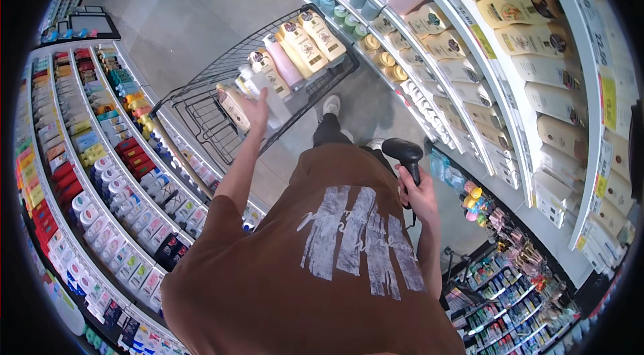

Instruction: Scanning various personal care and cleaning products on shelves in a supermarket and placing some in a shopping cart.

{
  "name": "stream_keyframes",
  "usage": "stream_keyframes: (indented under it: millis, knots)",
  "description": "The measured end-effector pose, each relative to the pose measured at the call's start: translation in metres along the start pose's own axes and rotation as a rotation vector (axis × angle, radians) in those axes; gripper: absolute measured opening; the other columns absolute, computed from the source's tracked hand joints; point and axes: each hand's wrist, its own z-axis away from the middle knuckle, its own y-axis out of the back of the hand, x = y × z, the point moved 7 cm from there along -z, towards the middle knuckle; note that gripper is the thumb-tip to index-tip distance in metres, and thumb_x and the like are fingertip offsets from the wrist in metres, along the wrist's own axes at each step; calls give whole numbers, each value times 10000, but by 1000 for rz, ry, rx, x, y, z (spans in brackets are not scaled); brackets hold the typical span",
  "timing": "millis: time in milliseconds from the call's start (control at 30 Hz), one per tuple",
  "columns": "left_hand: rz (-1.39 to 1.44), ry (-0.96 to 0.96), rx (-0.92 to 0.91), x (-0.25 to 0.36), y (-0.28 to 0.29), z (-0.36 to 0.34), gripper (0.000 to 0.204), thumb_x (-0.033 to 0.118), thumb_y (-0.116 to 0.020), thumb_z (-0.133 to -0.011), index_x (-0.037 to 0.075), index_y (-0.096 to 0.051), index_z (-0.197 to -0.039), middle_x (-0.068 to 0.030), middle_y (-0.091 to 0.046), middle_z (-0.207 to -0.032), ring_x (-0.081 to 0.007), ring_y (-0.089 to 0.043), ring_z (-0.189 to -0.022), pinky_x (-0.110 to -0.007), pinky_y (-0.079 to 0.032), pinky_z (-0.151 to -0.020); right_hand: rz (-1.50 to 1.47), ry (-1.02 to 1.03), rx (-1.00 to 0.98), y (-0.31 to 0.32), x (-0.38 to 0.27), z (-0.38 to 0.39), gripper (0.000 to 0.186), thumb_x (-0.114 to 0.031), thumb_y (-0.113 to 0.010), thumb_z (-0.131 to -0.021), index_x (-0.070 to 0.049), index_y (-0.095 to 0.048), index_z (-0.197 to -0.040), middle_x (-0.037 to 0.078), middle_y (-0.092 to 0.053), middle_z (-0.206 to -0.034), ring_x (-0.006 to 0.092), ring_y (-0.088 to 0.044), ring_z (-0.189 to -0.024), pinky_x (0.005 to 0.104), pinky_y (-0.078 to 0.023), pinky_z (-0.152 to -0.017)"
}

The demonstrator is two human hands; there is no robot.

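My left hand (pixel 256 111) reaches into the wire shopping cart (pixel 213 128) and is closed round a whitish bottle (pixel 249 81), somewhat blurred. A cream bottle (pixel 232 104) leans at its left. On the other side stand another cream bottle (pixel 270 72), a pink pump bottle (pixel 284 63) and two large cream-yellow bottles with dark labels, one of them the far bottle (pixel 322 34). By my right side, my right hand (pixel 417 193) is wrapped round the handle of a black handheld barcode scanner (pixel 404 152). Its head points up and left, away from the cart.
Tall shelves of cream bottles (pixel 530 40) rise close on the right, with price strips along their edges. Curving to the left is a shelf unit (pixel 100 174) full of small packages and bottles. Grey floor (pixel 168 13) lies beyond the cart. Hanging goods (pixel 516 248) fill the lower right.
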Motion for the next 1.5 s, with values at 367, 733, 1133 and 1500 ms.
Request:
stream_keyframes:
  millis: [367, 733, 1133, 1500]
  knots:
    - [-880, 248, 292, -83, 36, -112, 865, 505, -774, -845, -46, -331, -1344, -305, -556, -1270, -446, -639, -1145, -536, -536, -953, 179, -180, 109, -21, 12, -18, 302, -311, -655, -1031, -22, -579, -989, -22, -523, -666, 53, -470, -478, 246, -373, -430]
    - [-1166, 125, 347, -87, 22, -121, 786, 579, -754, -853, -46, -401, -1173, -236, -506, -1185, -376, -624, -1128, -474, -619, -775, 248, -245, 152, -33, 33, -18, 323, -337, -666, -1016, -37, -579, -935, -35, -516, -622, 54, -484, -490, 251, -371, -444]
    - [-1214, 143, 331, -80, 34, -118, 1017, 645, -759, -824, -141, -350, -1324, -290, -457, -1294, -410, -557, -1220, -475, -574, -923, 272, -195, 121, -24, 50, -14, 314, -332, -635, -1035, -30, -573, -975, -27, -521, -669, 56, -467, -489, 248, -368, -444]
    - [-998, -376, 257, 10, -29, 1, 788, 432, -716, -902, -106, -429, -1401, -320, -490, -1340, -446, -520, -1241, -495, -463, -1060, 399, 18, 134, 41, 84, -21, 479, -415, -675, -966, 45, -663, -1100, 224, -714, -942, 309, -692, -860, 418, -534, -815]
